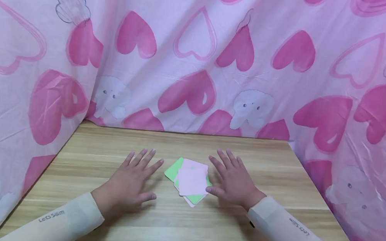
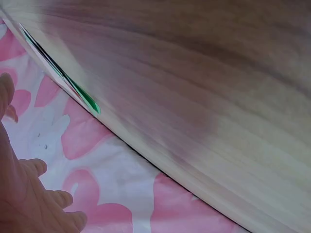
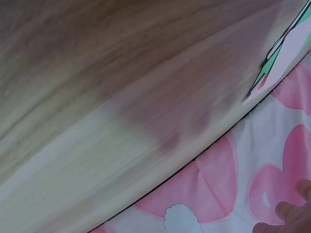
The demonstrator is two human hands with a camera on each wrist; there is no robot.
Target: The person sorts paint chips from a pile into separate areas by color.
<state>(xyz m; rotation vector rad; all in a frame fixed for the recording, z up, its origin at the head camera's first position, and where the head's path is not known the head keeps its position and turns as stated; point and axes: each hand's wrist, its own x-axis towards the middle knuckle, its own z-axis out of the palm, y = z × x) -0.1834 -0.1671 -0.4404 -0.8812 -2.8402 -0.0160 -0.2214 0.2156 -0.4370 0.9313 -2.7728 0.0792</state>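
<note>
A loose pile of pink and green cards [image 1: 190,181] lies on the wooden counter [image 1: 182,232]; the left hand [image 1: 130,184] rests flat beside it, fingers spread; the right hand [image 1: 233,180] lies flat too, its thumb touching the pile's edge.

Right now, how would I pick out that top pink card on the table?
On the wooden table, look between the left hand and right hand lying flat. A small loose pile of cards sits there; the pink card lies uppermost, covering green ones peeking out beneath.

Matt paper cards [image 1: 191,181], wood-grain table [image 1: 203,230]
</note>
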